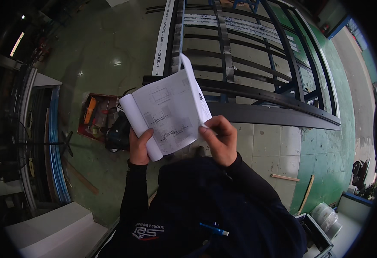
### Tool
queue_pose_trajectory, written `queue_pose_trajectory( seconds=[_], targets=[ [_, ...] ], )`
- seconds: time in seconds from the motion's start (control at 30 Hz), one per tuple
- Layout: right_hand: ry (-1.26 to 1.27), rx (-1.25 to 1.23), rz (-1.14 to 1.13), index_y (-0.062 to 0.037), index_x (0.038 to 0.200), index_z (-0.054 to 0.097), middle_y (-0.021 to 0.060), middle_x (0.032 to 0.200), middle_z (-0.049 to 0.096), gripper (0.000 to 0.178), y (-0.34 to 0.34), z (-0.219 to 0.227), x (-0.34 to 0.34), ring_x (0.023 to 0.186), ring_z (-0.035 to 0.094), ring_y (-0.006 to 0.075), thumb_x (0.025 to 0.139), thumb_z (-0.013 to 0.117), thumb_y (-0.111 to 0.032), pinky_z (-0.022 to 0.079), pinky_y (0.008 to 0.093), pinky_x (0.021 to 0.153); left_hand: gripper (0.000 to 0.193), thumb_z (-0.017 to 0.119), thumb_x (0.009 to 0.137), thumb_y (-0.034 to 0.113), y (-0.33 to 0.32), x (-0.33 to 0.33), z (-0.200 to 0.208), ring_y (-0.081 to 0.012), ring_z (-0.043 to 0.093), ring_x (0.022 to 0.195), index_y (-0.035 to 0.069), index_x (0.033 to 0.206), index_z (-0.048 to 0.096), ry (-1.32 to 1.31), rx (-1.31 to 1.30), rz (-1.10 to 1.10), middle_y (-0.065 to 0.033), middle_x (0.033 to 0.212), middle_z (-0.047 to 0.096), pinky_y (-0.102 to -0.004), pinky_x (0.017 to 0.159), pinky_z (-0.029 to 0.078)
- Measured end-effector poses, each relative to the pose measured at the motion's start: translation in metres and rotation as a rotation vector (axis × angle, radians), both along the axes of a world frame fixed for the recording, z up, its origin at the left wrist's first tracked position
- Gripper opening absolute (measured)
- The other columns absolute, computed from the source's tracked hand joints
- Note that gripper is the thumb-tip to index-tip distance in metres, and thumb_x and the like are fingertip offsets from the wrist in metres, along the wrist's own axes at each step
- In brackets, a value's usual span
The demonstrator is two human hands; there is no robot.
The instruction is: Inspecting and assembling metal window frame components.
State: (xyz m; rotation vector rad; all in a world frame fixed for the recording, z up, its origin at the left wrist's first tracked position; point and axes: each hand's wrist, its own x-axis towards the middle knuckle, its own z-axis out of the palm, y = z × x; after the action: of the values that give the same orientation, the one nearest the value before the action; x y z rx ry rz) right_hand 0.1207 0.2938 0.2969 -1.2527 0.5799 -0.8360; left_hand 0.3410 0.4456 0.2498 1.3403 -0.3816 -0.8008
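Note:
A sheaf of white papers (171, 109) printed with technical line drawings is held up in front of my body. My left hand (140, 146) grips its rolled left side, the thumb lying over the roll. At the right edge, my right hand (219, 139) pinches the sheets between thumb and fingers; the pages there are lifted and curl upward. Beyond the papers lies a large dark metal frame (257, 94) with several crossbars.
A red toolbox (89, 133) with tools stands on the floor at left, beside a dark teal power tool (119, 132). Blue profiles (57, 146) stand on the far left. Wooden strips (307, 193) and a plastic-wrapped roll (327, 219) lie at lower right.

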Motion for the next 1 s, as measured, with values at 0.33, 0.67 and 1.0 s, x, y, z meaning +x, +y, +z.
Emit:
queue_pose_trajectory(
  seconds=[0.33,0.67,1.0],
  targets=[
    [0.431,0.395,0.385,0.0053,0.132,0.062,0.0164,0.121,0.070,0.062,-0.008,-0.142,-0.080,0.112,0.067,0.0255,0.103,0.063,-0.050,0.051,0.0387,0.103,0.058,0.068,0.091,0.015,0.024,0.005,-0.004,-0.0235,0.062,0.118,-0.004,0.142,0.050,0.148,-0.116,0.018,-0.0144,0.129,0.063,-0.0381,0.102,0.049],
    [-0.294,0.697,0.292,-0.0087,0.163,0.029,0.0118,0.161,0.041,0.102,0.040,-0.122,0.001,0.149,0.040,0.0324,0.090,0.076,-0.062,0.030,0.0559,0.123,0.062,0.069,0.088,0.013,0.029,0.009,-0.016,-0.0206,0.058,0.118,-0.002,0.144,0.047,0.181,-0.095,-0.090,-0.0121,0.129,0.061,-0.0387,0.104,0.048],
    [0.144,0.643,0.214,-0.0033,0.151,0.046,0.0109,0.148,0.055,0.056,0.082,-0.097,0.123,0.136,0.052,0.0286,0.100,0.068,-0.006,0.041,0.0449,0.116,0.052,0.069,0.089,0.001,0.130,0.098,-0.053,-0.0206,0.066,0.112,0.000,0.138,0.054,0.110,0.089,0.261,-0.0109,0.124,0.068,-0.0363,0.098,0.053]
  ],
)
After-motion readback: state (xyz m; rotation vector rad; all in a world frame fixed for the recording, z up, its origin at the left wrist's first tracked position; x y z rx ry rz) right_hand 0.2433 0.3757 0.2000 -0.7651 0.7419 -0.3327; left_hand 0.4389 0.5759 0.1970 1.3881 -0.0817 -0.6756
